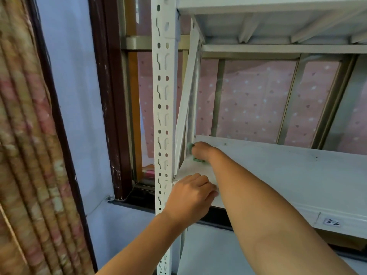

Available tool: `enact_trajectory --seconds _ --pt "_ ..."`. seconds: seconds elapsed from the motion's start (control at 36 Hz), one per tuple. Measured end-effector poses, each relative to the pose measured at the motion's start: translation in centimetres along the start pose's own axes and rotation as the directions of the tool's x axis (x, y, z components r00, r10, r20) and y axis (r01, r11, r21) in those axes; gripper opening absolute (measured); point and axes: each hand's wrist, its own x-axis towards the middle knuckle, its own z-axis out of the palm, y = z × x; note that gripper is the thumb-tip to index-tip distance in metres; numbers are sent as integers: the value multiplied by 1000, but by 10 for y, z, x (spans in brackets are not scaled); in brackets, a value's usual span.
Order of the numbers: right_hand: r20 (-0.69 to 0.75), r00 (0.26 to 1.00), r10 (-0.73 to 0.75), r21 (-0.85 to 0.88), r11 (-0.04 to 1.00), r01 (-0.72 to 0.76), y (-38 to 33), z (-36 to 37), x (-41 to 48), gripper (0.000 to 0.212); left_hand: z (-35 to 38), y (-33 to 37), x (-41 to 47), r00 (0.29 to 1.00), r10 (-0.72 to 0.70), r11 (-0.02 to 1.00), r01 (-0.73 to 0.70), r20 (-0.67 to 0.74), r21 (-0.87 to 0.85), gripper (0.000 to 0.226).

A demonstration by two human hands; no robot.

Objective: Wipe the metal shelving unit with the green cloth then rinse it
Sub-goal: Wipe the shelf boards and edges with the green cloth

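Observation:
The white metal shelving unit [278,171] fills the right half of the head view, with a slotted upright post [163,116] at its front left corner. My right hand [201,150] reaches to the far left corner of the shelf board and grips the green cloth [198,160], which peeks out above and below the fingers and lies on the board. My left hand [190,195] rests on the shelf's front left edge beside the post, its fingers curled over the edge. Most of the cloth is hidden under my right hand.
A second white shelf [268,22] hangs close above. A diagonal brace [186,108] crosses the left side. Behind the unit is a window with pink dotted covering [254,100]. A patterned curtain [25,155] hangs at far left. A label [332,222] marks the shelf's front edge.

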Motion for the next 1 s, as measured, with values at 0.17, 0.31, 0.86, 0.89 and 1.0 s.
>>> enact_trajectory --seconds 0.17,0.31,0.86,0.89,1.0 --pt "-19 999 -38 136 990 41 -5 4 6 36 3 -2 -1 998 5 1000 -5 -56 8 35" --pt "-50 998 -32 351 935 47 -15 8 6 11 3 -5 -1 997 13 1000 -14 -79 -2 40" --pt "-291 948 -130 534 800 274 -7 -29 1 47 -4 -14 28 971 5 1000 -1 237 -17 37" --pt "-292 949 -122 553 788 271 -4 -32 1 48 -3 -14 33 970 9 1000 -7 243 -10 40" --pt "-303 948 -101 606 747 274 6 -43 1 65 9 -12 51 975 12 1000 -9 222 -12 41"
